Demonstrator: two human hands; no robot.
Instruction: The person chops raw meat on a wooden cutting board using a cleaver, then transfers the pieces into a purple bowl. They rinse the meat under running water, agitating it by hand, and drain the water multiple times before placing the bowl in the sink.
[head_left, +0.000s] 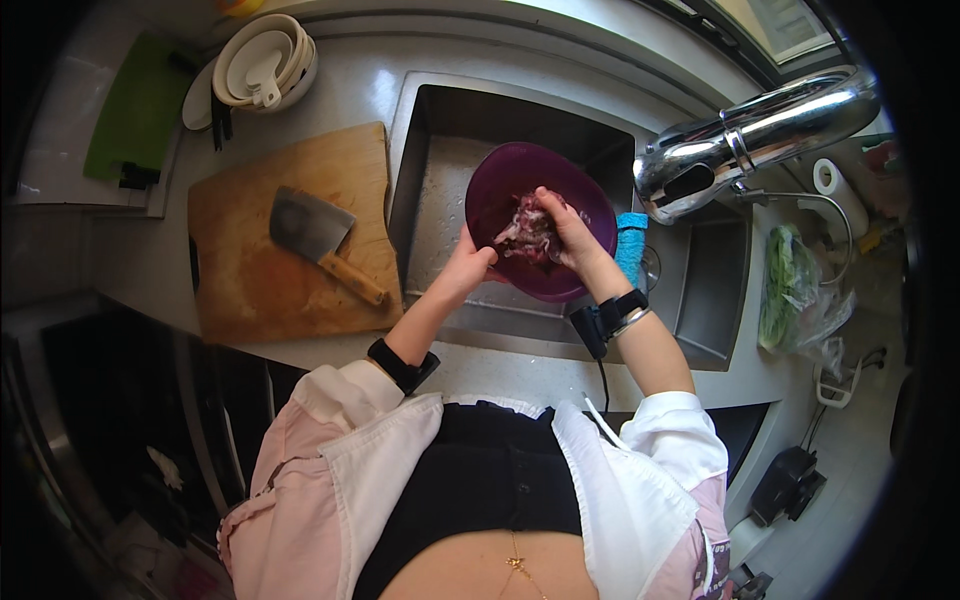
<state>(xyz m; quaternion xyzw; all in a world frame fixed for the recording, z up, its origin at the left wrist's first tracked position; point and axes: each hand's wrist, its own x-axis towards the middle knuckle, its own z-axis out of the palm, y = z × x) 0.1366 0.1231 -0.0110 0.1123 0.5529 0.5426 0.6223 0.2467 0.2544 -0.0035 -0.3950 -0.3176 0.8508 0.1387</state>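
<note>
My left hand grips the near left rim of a purple bowl, thumb over the inner side. The bowl is held above the left basin of a stainless steel sink. Inside it lie pieces of raw red meat with pale streaks. My right hand reaches into the bowl with its fingers closed around some of the meat; the thumb lies on top and most fingertips are hidden.
Left of the sink a cleaver lies on a wooden cutting board. Stacked bowls stand behind. A chrome faucet juts in from the right. A blue cloth hangs over the sink divider; bagged green vegetables sit at right.
</note>
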